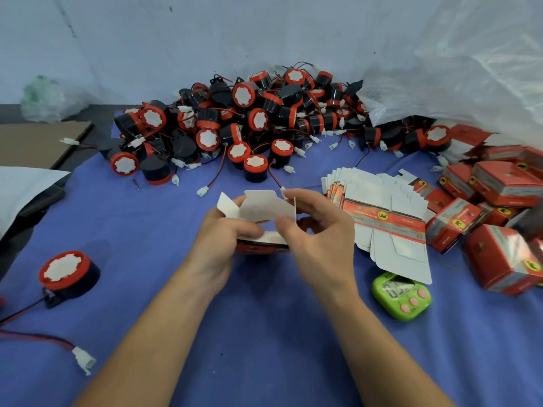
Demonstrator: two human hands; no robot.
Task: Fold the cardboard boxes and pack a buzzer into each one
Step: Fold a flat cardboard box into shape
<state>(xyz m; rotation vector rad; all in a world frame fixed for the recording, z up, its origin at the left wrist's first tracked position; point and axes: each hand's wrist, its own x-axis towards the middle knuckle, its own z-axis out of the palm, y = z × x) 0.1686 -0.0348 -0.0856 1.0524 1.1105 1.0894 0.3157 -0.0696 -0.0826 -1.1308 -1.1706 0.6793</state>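
A partly folded cardboard box, white inside and red outside, is held above the blue cloth at the centre. My left hand grips its left side with curled fingers. My right hand pinches a flap on its right side. The box's white flaps stick up and out. One loose buzzer, black with a red rim and white face, stands at the left with its wire trailing. A large heap of buzzers lies behind the box. A fanned stack of flat boxes lies just right of my right hand.
Several closed red boxes are piled at the right edge. A green timer lies near my right wrist. A white connector on a red-black wire lies at lower left. Clear plastic bag hangs at upper right; brown cardboard at left.
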